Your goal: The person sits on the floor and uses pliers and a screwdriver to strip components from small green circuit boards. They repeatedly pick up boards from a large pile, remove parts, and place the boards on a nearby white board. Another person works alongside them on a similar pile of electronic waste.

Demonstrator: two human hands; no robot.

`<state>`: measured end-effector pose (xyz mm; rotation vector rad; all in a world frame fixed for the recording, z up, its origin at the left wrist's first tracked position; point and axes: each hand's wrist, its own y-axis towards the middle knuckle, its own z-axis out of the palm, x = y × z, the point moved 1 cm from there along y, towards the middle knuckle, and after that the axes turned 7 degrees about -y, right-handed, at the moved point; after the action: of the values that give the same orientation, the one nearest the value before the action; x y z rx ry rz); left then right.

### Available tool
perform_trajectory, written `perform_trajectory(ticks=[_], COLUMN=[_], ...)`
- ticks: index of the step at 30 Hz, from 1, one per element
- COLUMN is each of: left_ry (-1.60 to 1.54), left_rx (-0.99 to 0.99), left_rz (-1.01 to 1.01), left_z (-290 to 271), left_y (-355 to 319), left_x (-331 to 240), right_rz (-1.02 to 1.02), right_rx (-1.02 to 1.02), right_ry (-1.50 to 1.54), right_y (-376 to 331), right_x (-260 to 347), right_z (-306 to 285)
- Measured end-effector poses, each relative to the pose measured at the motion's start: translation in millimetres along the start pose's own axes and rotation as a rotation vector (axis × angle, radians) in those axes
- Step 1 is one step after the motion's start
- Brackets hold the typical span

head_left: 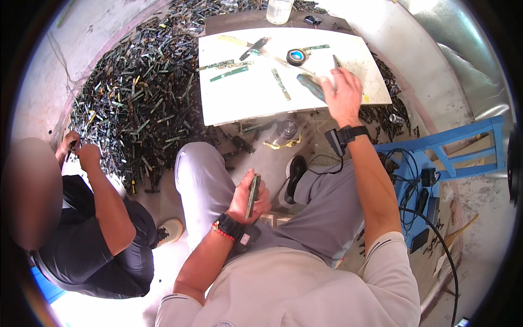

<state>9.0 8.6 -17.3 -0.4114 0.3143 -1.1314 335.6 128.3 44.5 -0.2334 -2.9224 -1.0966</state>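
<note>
My left hand is closed around a narrow greenish circuit-board strip, held upright above my lap. My right hand reaches over the right part of a white board, thumb and fingers apart. Beside its thumb is a blurred dark teal elongated tool; its kind is unclear. A thin dark pointed piece shows just past the fingertips. A round black roll of tape sits nearby. Green strips lie on the board, among them a long strip and a flat green strip.
A large heap of dark strips covers the floor at left. Another person sits there, both hands on something small. A clear jar stands behind the board. At right is a blue chair with black cables. A flask stands below the board.
</note>
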Motion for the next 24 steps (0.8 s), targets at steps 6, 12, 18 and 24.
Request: perform_trajectory(ticks=[6, 12, 18, 24], left_ry=[-0.054, -0.054, 0.001, 0.012], left_rx=[0.082, 0.092, 0.048, 0.119], left_rz=[0.009, 0.018, 0.04, -0.001], left_z=[-5.4, -9.8, -6.4, -2.5], left_y=[3.4, 1.8, 1.7, 3.8], left_x=[0.1, -0.4, 1.7, 2.5], right_rz=[-0.024, 0.232, 0.466, 0.395], right_rx=[0.212, 0.246, 0.288, 0.686], right_ry=[-0.04, 0.135, 0.752, 0.78], right_y=[-11.8, -32.5, -74.2, -127.0], right_x=[23.4, 32.5, 54.2, 68.6], right_z=[9.8, -13.2, -122.3, -216.2])
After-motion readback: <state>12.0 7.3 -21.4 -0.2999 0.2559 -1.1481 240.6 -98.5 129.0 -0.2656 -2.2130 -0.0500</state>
